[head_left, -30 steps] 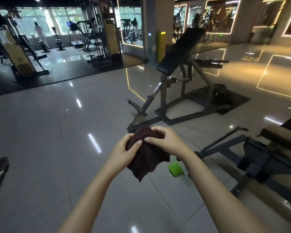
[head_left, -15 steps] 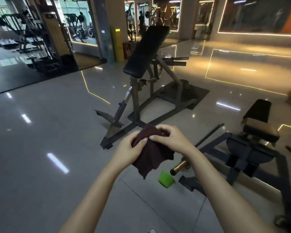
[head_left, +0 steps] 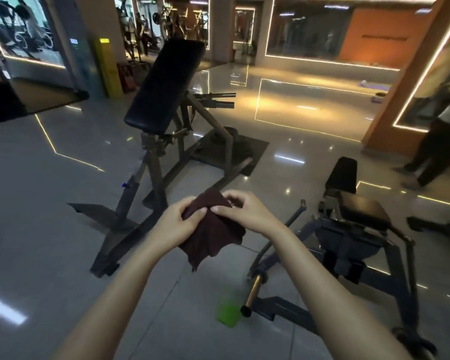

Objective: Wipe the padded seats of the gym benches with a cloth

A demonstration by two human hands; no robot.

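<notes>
— Holding the cloth (head_left: 213, 237) in both hands, is that what the head view shows?
— Yes. The left hand (head_left: 178, 224) pinches the dark maroon fabric near its upper edge, thumb on top. The right hand (head_left: 247, 213) has its fingers curled round the bunched top. The rest hangs loose below them, in mid-air above the floor (head_left: 50, 203).
— Where is it relative to the benches?
— Touching neither. The incline bench pad (head_left: 164, 84) stands ahead, steeply tilted and well apart from the hands. The low bench seat (head_left: 365, 210) is nearer, off to the right, with its small back pad (head_left: 342, 175) behind it. I judge that no wiping has begun here; the cloth looks as if it is being gathered or folded.
— What could go wrong?
— A green object (head_left: 227, 311), blurred and perhaps a cup, sits on the floor just beside a brass-coloured bar end (head_left: 253, 291) on the low machine's frame. A step toward either bench could knock it over or catch a foot on the frame. The tiles are glossy, so footing may be slick. A loosely bunched cloth might also wipe unevenly or slip from the fingers. And a person (head_left: 434, 141) stands at the right edge, near the low bench, and could cross the path.
— Any brand or label?
— None I can read. The pads and frames show no legible writing.
</notes>
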